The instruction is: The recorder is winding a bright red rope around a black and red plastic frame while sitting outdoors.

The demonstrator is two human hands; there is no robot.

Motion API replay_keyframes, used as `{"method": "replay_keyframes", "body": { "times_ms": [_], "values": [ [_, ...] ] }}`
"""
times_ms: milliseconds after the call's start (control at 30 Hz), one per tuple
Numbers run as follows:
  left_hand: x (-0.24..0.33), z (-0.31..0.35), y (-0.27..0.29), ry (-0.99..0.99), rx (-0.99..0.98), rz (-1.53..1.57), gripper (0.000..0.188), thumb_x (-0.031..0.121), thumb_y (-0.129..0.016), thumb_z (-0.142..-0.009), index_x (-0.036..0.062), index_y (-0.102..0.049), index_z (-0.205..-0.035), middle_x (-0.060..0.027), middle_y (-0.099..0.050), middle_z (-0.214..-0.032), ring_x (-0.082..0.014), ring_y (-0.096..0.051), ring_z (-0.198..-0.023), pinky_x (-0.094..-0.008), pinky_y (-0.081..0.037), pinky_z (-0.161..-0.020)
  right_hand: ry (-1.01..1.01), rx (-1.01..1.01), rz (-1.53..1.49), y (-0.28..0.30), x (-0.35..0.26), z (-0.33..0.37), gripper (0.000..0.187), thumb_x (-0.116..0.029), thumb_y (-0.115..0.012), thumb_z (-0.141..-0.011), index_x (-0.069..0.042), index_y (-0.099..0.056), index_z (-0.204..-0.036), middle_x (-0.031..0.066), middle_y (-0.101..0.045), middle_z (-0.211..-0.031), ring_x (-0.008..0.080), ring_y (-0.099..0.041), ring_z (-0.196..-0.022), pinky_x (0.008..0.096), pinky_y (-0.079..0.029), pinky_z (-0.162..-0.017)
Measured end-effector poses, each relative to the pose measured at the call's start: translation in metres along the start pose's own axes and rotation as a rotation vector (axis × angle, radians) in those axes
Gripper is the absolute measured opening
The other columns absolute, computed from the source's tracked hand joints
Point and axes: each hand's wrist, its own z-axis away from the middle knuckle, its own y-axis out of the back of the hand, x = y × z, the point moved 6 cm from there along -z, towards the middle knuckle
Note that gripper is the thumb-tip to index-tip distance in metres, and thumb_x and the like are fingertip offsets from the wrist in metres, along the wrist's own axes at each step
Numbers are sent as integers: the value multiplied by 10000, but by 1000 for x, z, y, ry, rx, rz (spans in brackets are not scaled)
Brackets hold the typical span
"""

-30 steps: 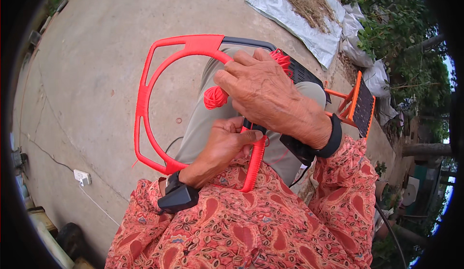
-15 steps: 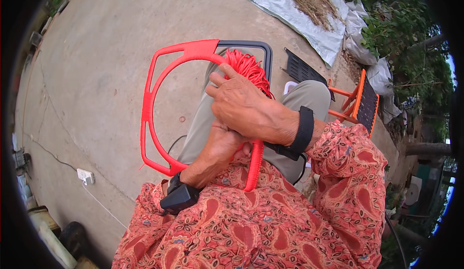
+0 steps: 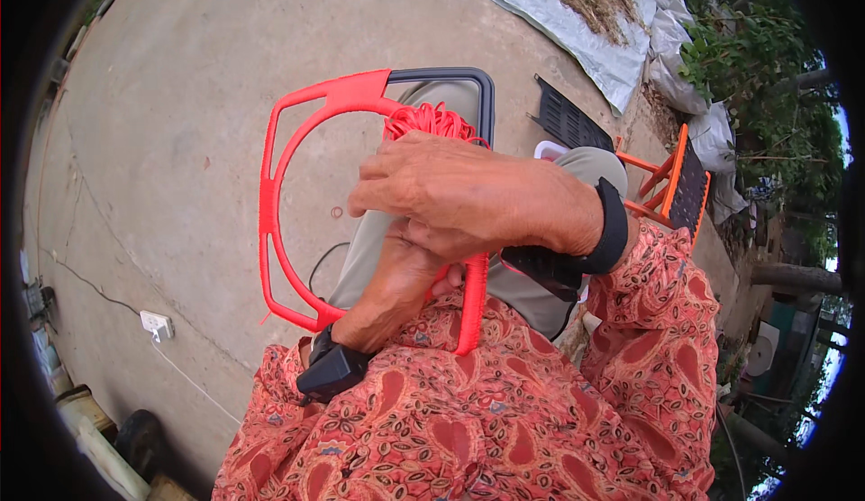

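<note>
A rounded frame with an inner ring [image 3: 268,204] stands over my lap, most of it wrapped in red cord. Its bare dark grey bar [image 3: 487,109] shows at the far right corner. My left hand [image 3: 405,271] is closed around the wrapped near-right part of the frame, its fingers partly hidden. Crossing above it, my right hand [image 3: 459,190] is curled, back upward, against a loose bundle of red cord [image 3: 432,122] at its far side. The right fingertips and the cord within them are mostly covered.
Beyond my right knee are a black slotted panel [image 3: 572,115] and an orange-framed stool [image 3: 671,181]. A pale sheet with dried plants [image 3: 541,14] lies farther off. At left, a white power strip [image 3: 157,324] rests on the concrete, with cables running from it.
My right hand has turned and moved left over the frame, its back now more upward. The cord bundle has shifted left with it and is more covered. The left hand keeps its place.
</note>
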Motion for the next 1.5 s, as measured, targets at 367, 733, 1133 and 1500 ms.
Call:
{"method": "replay_keyframes", "body": {
  "times_ms": [367,733,1133,1500],
  "values": [
    [0,6,10,109,-85,22,173,86,-669,-861,-12,-605,-988,-79,-651,-769,-76,-535,-492,-187,-373,-407,-836,439,-662,-13,8,129,151,-121,-622,-876,16,-679,-848,64,-634,-649,90,-577,-535,249,-453,-501],
    [-3,5,7,104,-56,9,182,53,-658,-864,-19,-628,-1029,-52,-647,-754,-57,-531,-496,-180,-354,-395,-735,783,-177,-31,16,127,282,-63,-670,-789,-7,-589,-1053,143,-625,-931,276,-627,-837,363,-499,-698],
    [0,6,9,48,-66,-25,130,64,-658,-864,-12,-622,-963,-81,-668,-769,-68,-537,-484,-185,-355,-374,-602,761,-568,-63,25,120,374,-99,-695,-782,3,-572,-1119,146,-593,-939,297,-606,-883,377,-485,-774],
    [10,14,8,7,-22,-40,187,87,-686,-843,-20,-607,-975,-93,-659,-755,-101,-538,-460,-206,-354,-370,-639,733,-342,-11,-5,156,277,-83,-720,-695,-33,-634,-954,96,-602,-964,219,-601,-858,294,-474,-767]
  ]
}}
